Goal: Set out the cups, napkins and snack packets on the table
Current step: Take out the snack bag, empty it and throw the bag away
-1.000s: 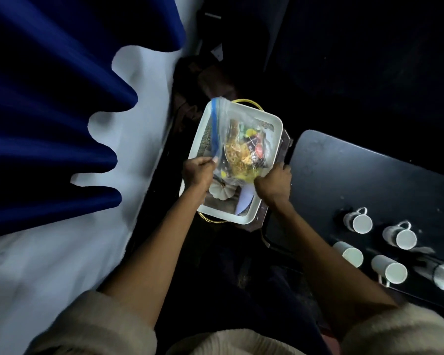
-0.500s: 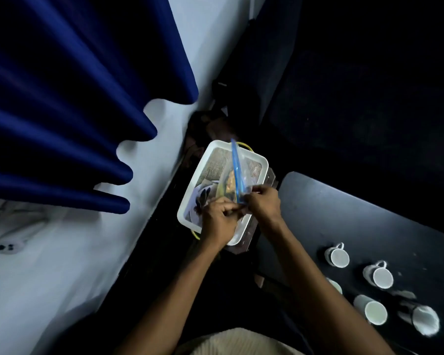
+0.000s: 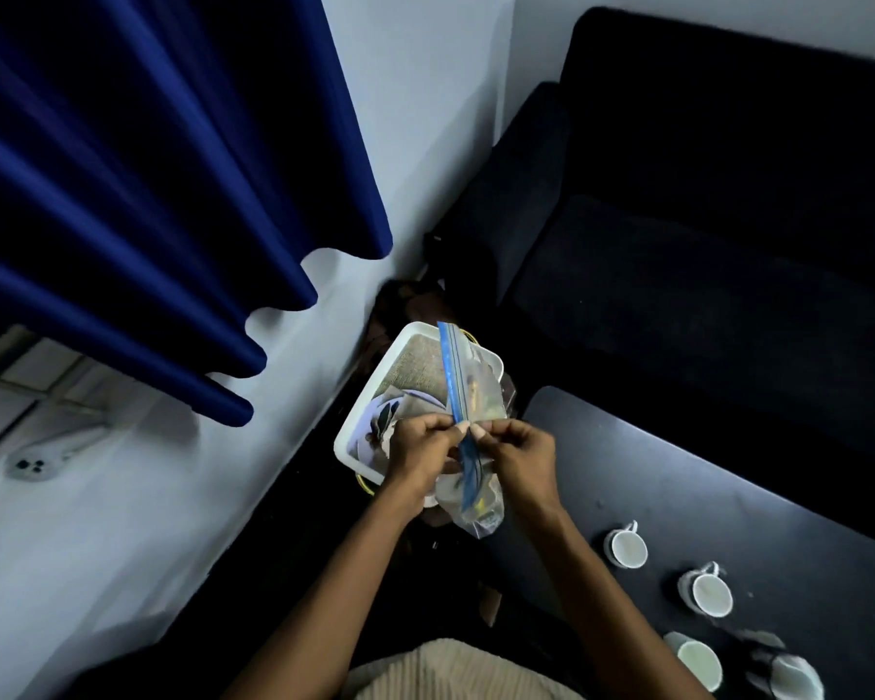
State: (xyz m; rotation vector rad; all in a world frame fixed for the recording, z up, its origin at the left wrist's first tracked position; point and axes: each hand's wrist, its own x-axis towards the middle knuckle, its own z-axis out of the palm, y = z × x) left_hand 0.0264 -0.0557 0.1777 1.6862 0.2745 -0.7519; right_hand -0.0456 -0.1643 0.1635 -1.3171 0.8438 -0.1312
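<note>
A dark, smooth rectangular table (image 3: 703,502) fills the lower right, to the right of the fingers, and four white ceramic cups (image 3: 626,546) stand on its near end, well apart from both hands. Beyond the table sits a dark upholstered sofa (image 3: 703,234) against a pale wall (image 3: 425,118), and a deep blue pleated curtain (image 3: 137,194) hangs over the wall far to the left of the fingers. Beyond the fingertips lies a white rectangular plastic tray (image 3: 362,421), its floor covered with patterned paper or napkins that are too dim to tell apart. Over the near corner of this tray both hands meet on a clear plastic zip bag with a blue closure strip (image 3: 455,381); the strip runs away from the fingers over the tray, and the bag's crumpled body hangs below the hands, with small coloured snack packets faintly visible inside. The left hand (image 3: 415,454) has its fingers curled and pinches the strip from the left; the right hand (image 3: 519,457) likewise pinches it from the right, thumb and forefinger tips nearly touching those of the other hand.
</note>
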